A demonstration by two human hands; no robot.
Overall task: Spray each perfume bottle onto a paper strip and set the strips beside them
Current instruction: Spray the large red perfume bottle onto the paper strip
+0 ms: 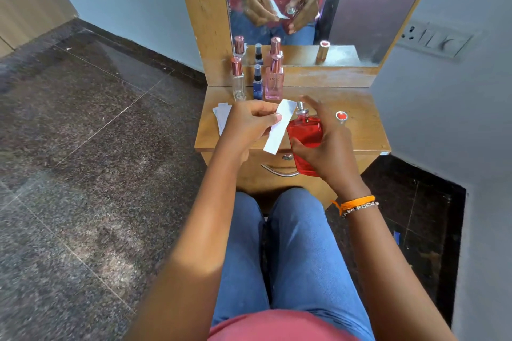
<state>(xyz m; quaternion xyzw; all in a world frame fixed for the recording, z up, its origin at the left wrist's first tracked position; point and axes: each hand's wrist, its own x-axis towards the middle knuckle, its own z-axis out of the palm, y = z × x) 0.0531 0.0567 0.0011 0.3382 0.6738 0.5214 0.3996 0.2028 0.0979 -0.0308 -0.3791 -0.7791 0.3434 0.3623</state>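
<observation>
Left hand (250,122) pinches paper strip (278,126) | right hand (325,147) grips red bottle (304,138) | three bottles (257,80) left, no strips beside them.

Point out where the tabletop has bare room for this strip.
Bare wood lies right of the pink bottle, back toward the mirror, and around the red cap. The left corner is crowded: three bottles and spare strips.
</observation>
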